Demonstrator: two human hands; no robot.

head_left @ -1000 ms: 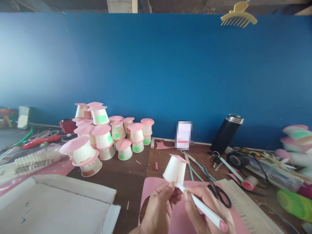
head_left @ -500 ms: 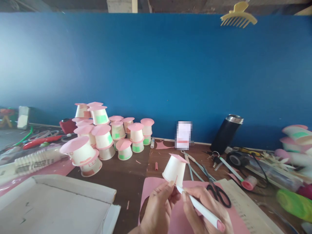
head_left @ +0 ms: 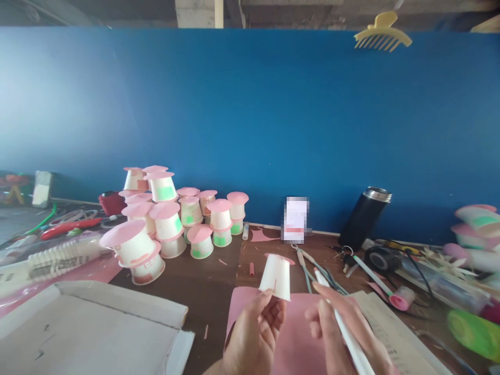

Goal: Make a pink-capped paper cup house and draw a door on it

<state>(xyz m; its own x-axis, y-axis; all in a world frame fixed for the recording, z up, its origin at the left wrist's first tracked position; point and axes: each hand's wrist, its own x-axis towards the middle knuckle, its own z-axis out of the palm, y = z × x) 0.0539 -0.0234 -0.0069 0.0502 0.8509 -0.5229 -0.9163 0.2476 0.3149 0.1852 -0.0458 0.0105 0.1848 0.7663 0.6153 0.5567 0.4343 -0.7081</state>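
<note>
My left hand (head_left: 253, 330) pinches the lower rim of an upside-down white paper cup (head_left: 274, 276), thumb in front and fingers curled below. A pink paper piece sits on the cup's upper end, and a thin pinkish line shows on its side near my thumb. To the right, my right hand (head_left: 344, 323) grips a slim white pen (head_left: 348, 336), its tip slanting up and left, apart from the cup. Beneath both hands lies a pink paper sheet (head_left: 299, 317). Scissors and pliers-like tools (head_left: 307, 260) are partly hidden behind my right hand.
Stacked decorated cups (head_left: 166, 219) with pink tops stand at the left. A white cardboard tray (head_left: 117, 333) lies at front left. A black bottle (head_left: 361, 219) leans by the blue partition (head_left: 250, 114). Tape (head_left: 383, 258) and clutter fill the right; a white card-like object (head_left: 296, 219) stands behind.
The pen has moved off the cup, with my right hand drawn to the right and the tip now upward. The cup has turned slightly and shifted a little left in my left hand.
</note>
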